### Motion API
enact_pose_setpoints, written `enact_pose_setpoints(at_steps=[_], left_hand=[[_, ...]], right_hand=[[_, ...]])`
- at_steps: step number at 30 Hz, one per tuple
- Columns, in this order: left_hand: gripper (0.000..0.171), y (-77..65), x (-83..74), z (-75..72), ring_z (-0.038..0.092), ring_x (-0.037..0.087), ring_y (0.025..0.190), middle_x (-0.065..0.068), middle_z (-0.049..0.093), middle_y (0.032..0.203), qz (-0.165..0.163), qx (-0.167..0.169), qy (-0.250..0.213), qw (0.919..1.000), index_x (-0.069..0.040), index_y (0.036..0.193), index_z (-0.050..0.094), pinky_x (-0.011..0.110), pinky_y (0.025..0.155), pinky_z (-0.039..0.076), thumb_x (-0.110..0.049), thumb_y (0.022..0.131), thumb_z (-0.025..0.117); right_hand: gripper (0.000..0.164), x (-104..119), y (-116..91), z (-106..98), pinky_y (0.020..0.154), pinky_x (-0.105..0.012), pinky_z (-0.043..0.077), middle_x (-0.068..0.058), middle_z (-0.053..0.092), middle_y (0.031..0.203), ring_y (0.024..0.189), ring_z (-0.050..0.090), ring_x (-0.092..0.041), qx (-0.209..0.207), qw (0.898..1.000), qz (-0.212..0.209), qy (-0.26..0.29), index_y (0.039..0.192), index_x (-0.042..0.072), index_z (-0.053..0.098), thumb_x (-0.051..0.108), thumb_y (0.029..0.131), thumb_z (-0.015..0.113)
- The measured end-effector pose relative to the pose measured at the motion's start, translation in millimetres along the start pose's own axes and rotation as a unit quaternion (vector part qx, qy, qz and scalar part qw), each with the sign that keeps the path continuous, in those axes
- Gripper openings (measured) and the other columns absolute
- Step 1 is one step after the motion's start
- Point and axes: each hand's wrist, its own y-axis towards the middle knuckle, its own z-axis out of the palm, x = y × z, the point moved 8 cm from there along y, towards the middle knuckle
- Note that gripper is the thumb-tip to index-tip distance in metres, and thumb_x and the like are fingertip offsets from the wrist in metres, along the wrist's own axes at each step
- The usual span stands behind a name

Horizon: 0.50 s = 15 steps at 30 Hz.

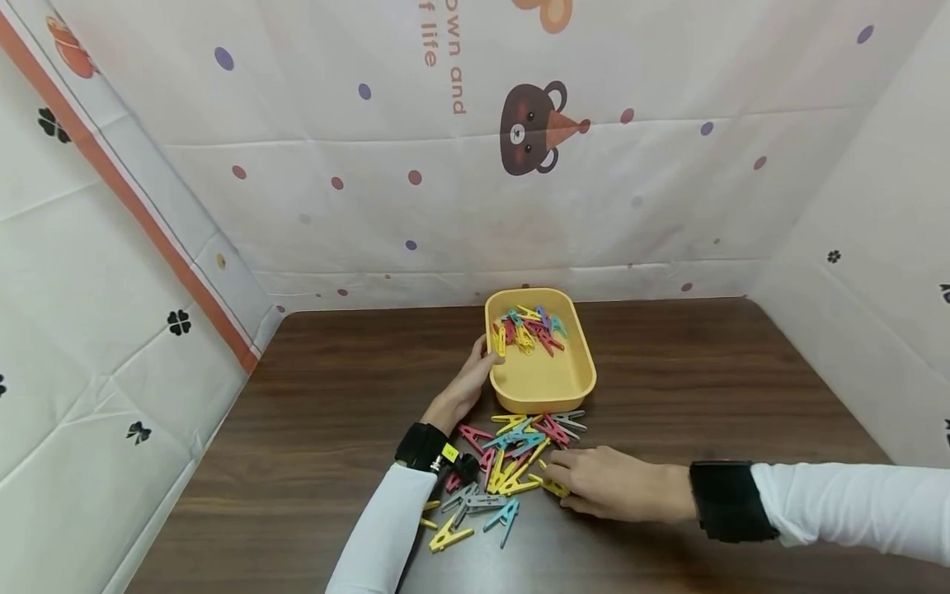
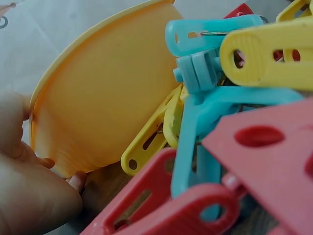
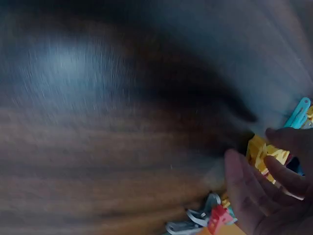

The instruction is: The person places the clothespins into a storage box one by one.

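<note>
My left hand (image 1: 469, 383) grips the left rim of a yellow plastic basket (image 1: 545, 388), its thumb over the edge. Several coloured clothespins (image 1: 549, 340) lie inside, toward the far end. In front of the basket is a loose pile of clothespins in yellow, red, blue and grey. At the pile's right side my right hand (image 1: 619, 485) pinches a yellow clothespin (image 3: 257, 149) between thumb and fingers, low over the table. In the left wrist view, a blue clothespin (image 2: 188, 147) and a red clothespin (image 2: 274, 147) stand large beside the basket's wall.
The brown wooden table (image 1: 356, 371) carries everything. Grey clothespins (image 1: 475, 500), a blue clothespin (image 1: 505, 518) and a yellow clothespin (image 1: 449, 535) lie at the pile's near edge. A patterned white cloth (image 1: 445, 206) hangs behind the table, with more cloth at both sides.
</note>
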Motion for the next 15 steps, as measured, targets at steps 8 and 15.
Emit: enact_pose_setpoints(at_steps=[8,15], left_hand=[[0.084,0.2,-0.4,-0.5,0.003,0.028,0.16,0.009,0.004,0.173,0.007,0.003,0.008,0.9999,-0.021,0.166,0.009,0.056,0.127,0.005,-0.023,0.095,0.054],[0.083,-1.3,2.0,-0.1,0.0,0.027,0.161,0.007,0.001,0.174,0.002,0.002,0.009,1.0,-0.022,0.166,0.008,0.056,0.127,0.004,-0.023,0.096,0.053]], right_hand=[[0.014,-3.8,-2.6,2.4,0.062,-0.016,0.046,0.013,0.059,0.085,0.074,0.051,0.004,0.028,0.999,0.024,-0.008,0.099,0.018,0.065,0.023,0.092,0.076],[0.016,-3.7,-19.4,6.0,0.057,-0.015,0.045,0.014,0.058,0.082,0.069,0.053,0.006,0.029,1.0,0.013,0.0,0.091,0.021,0.063,0.018,0.089,0.079]])
